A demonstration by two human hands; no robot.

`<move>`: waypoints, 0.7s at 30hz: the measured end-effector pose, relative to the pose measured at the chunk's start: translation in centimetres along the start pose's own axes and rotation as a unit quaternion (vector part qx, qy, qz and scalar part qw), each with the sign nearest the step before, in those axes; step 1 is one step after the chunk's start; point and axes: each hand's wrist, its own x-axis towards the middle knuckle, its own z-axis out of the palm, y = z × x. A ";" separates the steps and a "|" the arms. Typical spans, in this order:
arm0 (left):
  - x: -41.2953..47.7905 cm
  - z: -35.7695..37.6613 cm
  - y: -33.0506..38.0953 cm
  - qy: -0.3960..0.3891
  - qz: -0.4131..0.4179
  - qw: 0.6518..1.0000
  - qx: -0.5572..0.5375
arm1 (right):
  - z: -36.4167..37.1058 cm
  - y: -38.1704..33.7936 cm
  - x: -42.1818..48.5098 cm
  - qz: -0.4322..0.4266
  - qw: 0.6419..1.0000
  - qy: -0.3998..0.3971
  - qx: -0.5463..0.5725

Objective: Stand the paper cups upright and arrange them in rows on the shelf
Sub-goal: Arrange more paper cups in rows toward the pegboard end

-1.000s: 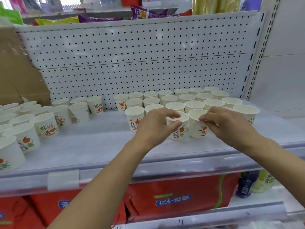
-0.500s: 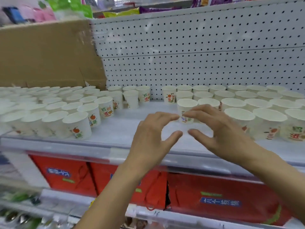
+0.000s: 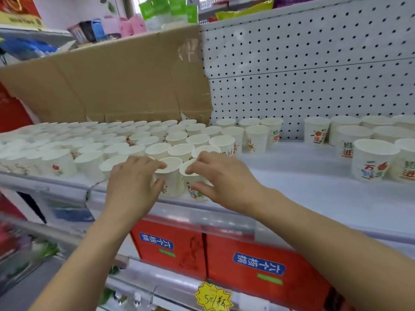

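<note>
On the shelf (image 3: 314,194), at its front edge, left grip (image 3: 132,182) pinches 1 cup (image 3: 171,180); right grip (image 3: 224,178) pinches the next cup (image 3: 189,195).

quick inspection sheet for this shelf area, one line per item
surface: white shelf, bare stretch in the middle
job's things: packed cups on the left, smaller cluster on the right, all seen upright
clutter: flattened cardboard standing behind the left cups
hands: left hand grips a front-edge cup; right hand pinches the cup beside it
cables: nothing seen
surroundings: pegboard at the back, red boxes on the shelf below, yellow price tag
</note>
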 end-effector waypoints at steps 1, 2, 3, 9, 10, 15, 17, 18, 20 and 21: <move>0.2 0.0 -0.3 -0.005 0.006 1.000 0.012 | 0.5 -0.1 0.4 -0.009 1.000 0.002 -0.016; 0.2 -0.1 -0.5 -0.004 0.016 1.000 0.018 | 0.8 0.0 0.5 -0.016 1.000 0.004 -0.027; 0.3 -0.4 -0.6 0.001 0.029 0.999 0.015 | 0.8 0.1 0.3 -0.021 0.999 0.007 -0.033; 1.6 -2.7 3.0 -0.001 0.121 0.977 -0.174 | -3.8 3.6 -3.9 0.064 0.997 0.043 -0.026; 2.3 -2.8 4.3 -0.005 0.144 0.968 -0.206 | -4.9 4.9 -4.9 0.093 0.994 0.049 -0.024; 6.9 -0.2 12.3 -0.072 0.210 0.928 -0.299 | -10.4 11.6 -8.4 0.213 0.973 0.024 -0.087; 8.6 1.5 15.1 -0.095 0.209 0.925 -0.302 | -12.1 13.6 -9.0 0.245 0.961 -0.011 -0.125; 9.5 2.2 16.4 -0.103 0.209 0.926 -0.298 | -12.8 14.3 -9.2 0.255 0.956 -0.027 -0.141; 10.9 3.4 18.5 -0.121 0.207 0.926 -0.291 | -14.0 15.4 -9.3 0.263 0.950 -0.048 -0.161; 11.6 3.9 19.3 -0.130 0.205 0.927 -0.286 | -14.4 15.9 -9.3 0.262 0.949 -0.053 -0.168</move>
